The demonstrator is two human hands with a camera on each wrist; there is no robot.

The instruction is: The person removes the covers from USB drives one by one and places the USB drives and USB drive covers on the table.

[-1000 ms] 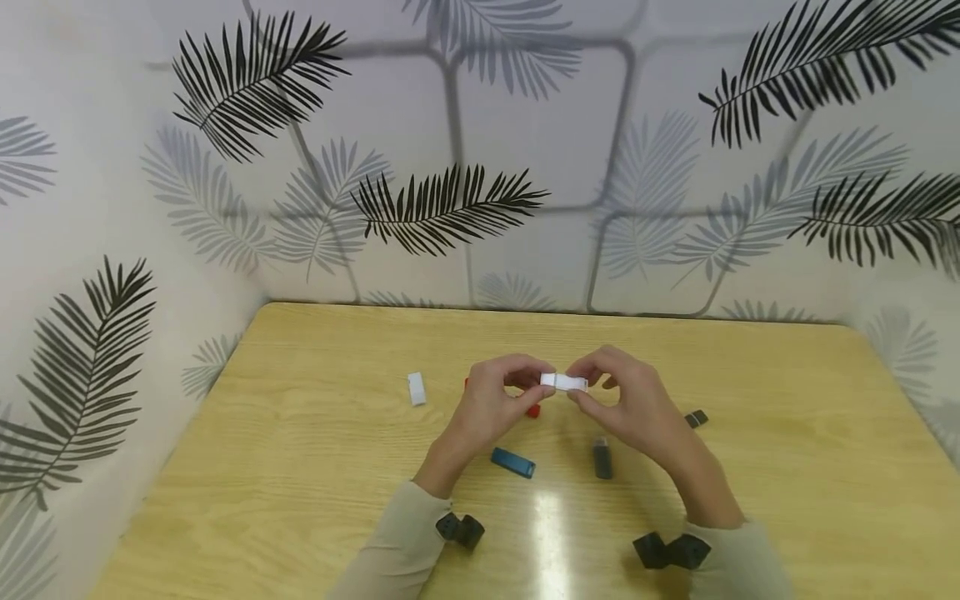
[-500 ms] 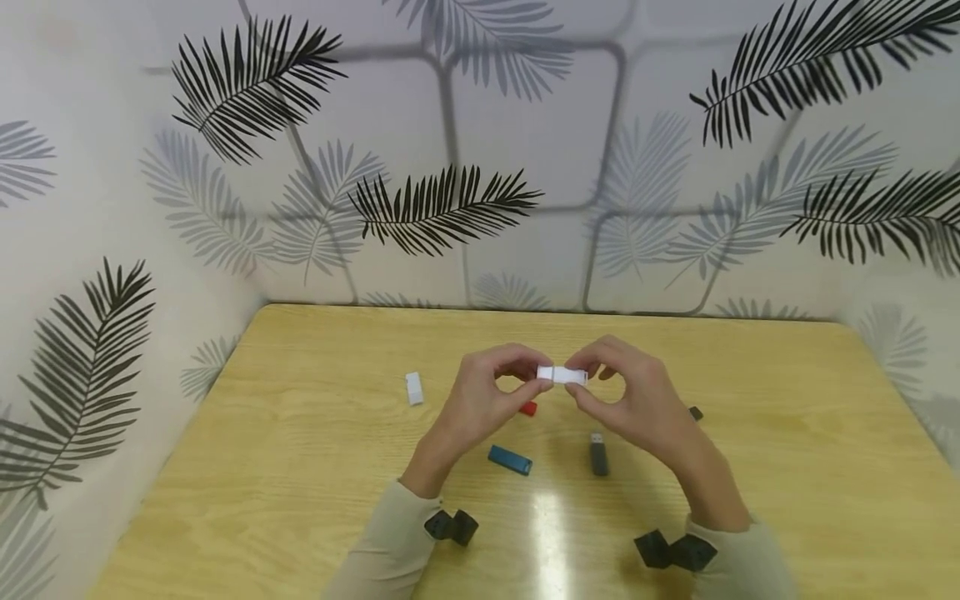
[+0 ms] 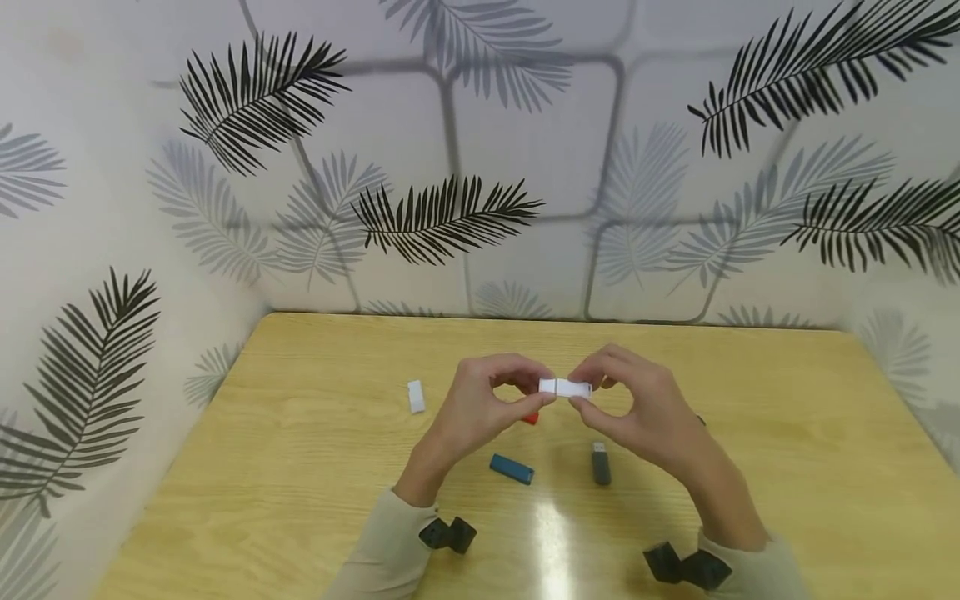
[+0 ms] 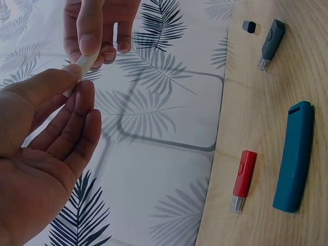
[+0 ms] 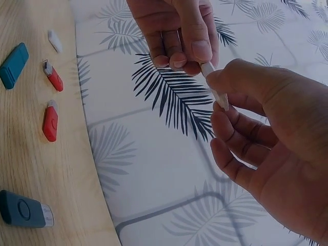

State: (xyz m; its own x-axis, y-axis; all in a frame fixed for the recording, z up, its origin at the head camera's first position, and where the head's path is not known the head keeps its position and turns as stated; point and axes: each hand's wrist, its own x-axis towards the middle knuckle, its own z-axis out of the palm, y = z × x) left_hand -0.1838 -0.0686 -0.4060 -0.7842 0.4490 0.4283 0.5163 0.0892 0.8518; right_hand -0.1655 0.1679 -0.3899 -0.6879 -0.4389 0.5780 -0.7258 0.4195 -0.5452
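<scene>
Both hands hold a white USB stick point(image 3: 566, 388) level above the table, with a seam showing near its left end. My left hand point(image 3: 474, 408) pinches the left end between thumb and fingers. The other end is pinched by my right hand point(image 3: 637, 408). In the wrist views the thumbs lie along the stick and cover much of it. Below the hands lie a blue USB stick point(image 3: 512, 469) and a dark grey USB stick point(image 3: 601, 463) with its metal plug bare. A red USB stick point(image 4: 244, 179) shows fully in the left wrist view, partly hidden behind my left hand in the head view.
Another white USB stick point(image 3: 416, 397) lies left of the hands on the wooden table point(image 3: 300, 467). The right wrist view shows a second red USB stick point(image 5: 53, 76). A small dark cap point(image 4: 249, 26) lies beyond the grey stick. A patterned wall stands behind the table.
The hands keep their hold on the white USB stick, nearly in place. The right forearm now covers most of the dark cap. The head view has tilted slightly.
</scene>
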